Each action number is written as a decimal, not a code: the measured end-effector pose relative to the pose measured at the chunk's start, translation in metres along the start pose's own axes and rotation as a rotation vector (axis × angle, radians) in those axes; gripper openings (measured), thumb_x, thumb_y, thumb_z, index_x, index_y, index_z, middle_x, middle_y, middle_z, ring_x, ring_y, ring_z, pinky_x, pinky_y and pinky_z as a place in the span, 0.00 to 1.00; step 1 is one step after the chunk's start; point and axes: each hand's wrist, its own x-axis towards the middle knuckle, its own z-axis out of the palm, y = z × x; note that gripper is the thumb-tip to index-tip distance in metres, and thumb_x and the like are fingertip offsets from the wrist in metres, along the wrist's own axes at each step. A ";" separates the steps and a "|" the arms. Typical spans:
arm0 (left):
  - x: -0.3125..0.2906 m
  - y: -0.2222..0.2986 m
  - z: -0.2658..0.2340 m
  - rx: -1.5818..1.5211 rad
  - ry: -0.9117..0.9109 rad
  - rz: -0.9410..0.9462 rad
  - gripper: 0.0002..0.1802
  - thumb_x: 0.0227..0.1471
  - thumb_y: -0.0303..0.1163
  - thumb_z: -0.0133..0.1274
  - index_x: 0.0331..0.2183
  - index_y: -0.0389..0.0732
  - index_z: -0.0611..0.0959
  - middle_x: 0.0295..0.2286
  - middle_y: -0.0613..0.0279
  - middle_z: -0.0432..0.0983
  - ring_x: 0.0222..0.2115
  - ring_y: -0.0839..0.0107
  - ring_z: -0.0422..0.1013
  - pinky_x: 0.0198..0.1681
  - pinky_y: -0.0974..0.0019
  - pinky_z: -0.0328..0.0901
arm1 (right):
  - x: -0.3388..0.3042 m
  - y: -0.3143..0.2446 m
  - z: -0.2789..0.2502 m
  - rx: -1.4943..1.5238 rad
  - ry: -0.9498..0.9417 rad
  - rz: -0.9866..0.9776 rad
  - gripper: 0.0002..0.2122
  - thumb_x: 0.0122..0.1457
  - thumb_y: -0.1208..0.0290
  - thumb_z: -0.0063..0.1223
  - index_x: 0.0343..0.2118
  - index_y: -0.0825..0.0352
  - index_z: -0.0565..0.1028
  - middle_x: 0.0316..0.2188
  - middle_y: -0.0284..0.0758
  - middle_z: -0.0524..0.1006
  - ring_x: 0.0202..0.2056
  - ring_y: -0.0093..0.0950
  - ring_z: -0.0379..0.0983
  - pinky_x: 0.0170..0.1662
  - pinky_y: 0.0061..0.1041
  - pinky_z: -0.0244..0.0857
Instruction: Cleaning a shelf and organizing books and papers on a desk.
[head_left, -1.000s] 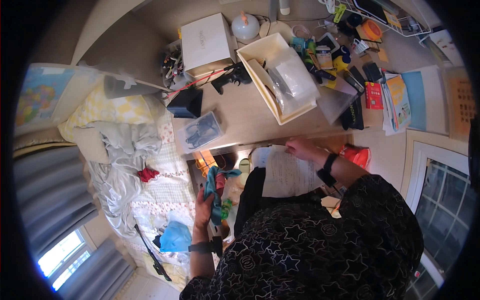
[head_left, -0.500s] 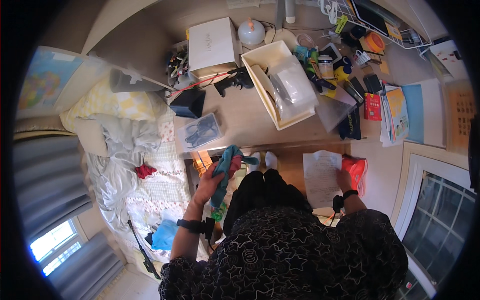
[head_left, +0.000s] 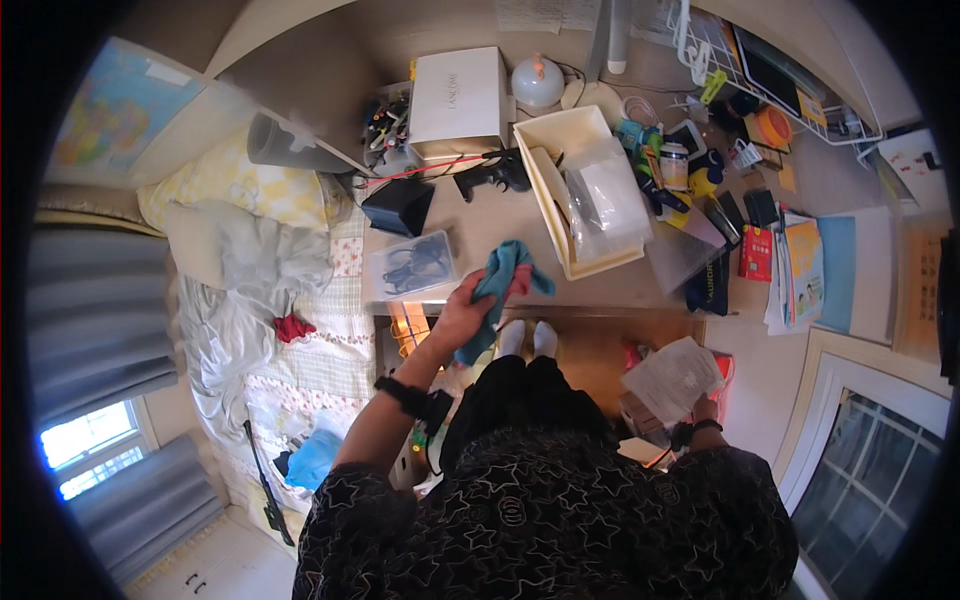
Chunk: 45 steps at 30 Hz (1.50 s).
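Observation:
My left hand (head_left: 465, 314) grips a teal and pink cloth (head_left: 492, 290), held at the front edge of the desk (head_left: 480, 228). Its loose end hangs toward my lap. On the right, low beside the desk, my right hand (head_left: 706, 408) holds a sheet of paper (head_left: 674, 378) by its lower corner. The sheet is tilted, with faint writing on it. A clear plastic box (head_left: 412, 266) with dark-framed glasses inside lies on the desk just left of the cloth. Beyond the cloth stands a cream bin (head_left: 622, 262) holding clear plastic bags.
A white box (head_left: 458, 100), a black game controller (head_left: 494, 174) and a round white lamp (head_left: 538, 82) sit farther back. Bottles and books (head_left: 797, 270) crowd the desk's right side. To the left is a bed with rumpled bedding (head_left: 270, 260). Under the paper is a cardboard box (head_left: 640, 412).
My left hand has moved forward and right with the cloth, up to the desk edge. The paper in my right hand has tilted and come down, uncovering boxes behind it. The view has shifted slightly.

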 end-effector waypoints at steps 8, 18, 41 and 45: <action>0.101 -0.020 0.012 0.559 0.123 0.405 0.29 0.42 0.32 0.55 0.47 0.36 0.69 0.42 0.44 0.69 0.43 0.52 0.66 0.46 0.60 0.62 | -0.001 -0.096 -0.036 0.112 0.143 -0.301 0.17 0.55 0.58 0.43 0.34 0.71 0.72 0.29 0.44 0.75 0.33 0.36 0.71 0.34 0.32 0.65; 0.195 0.038 -0.057 -0.401 0.281 -0.142 0.04 0.48 0.34 0.50 0.28 0.47 0.72 0.21 0.69 0.69 0.19 0.74 0.66 0.21 0.70 0.62 | -0.201 -0.370 -0.167 1.033 -1.020 -0.473 0.17 0.56 0.57 0.49 0.42 0.65 0.69 0.31 0.31 0.75 0.29 0.18 0.71 0.31 0.15 0.63; 0.271 0.072 -0.047 -1.308 0.310 -0.315 0.17 0.49 0.43 0.51 0.23 0.40 0.67 0.16 0.64 0.63 0.17 0.67 0.62 0.22 0.62 0.63 | -0.213 -0.570 -0.184 1.082 -0.930 -0.786 0.07 0.56 0.71 0.44 0.37 0.65 0.70 0.25 0.31 0.73 0.22 0.21 0.70 0.23 0.18 0.63; 0.259 0.110 -0.070 -1.419 0.198 -0.246 0.14 0.50 0.39 0.47 0.23 0.40 0.68 0.15 0.65 0.63 0.19 0.66 0.62 0.30 0.60 0.61 | -0.208 -0.595 -0.183 1.418 -0.836 -0.660 0.10 0.55 0.71 0.47 0.40 0.65 0.68 0.28 0.32 0.74 0.24 0.22 0.72 0.23 0.19 0.64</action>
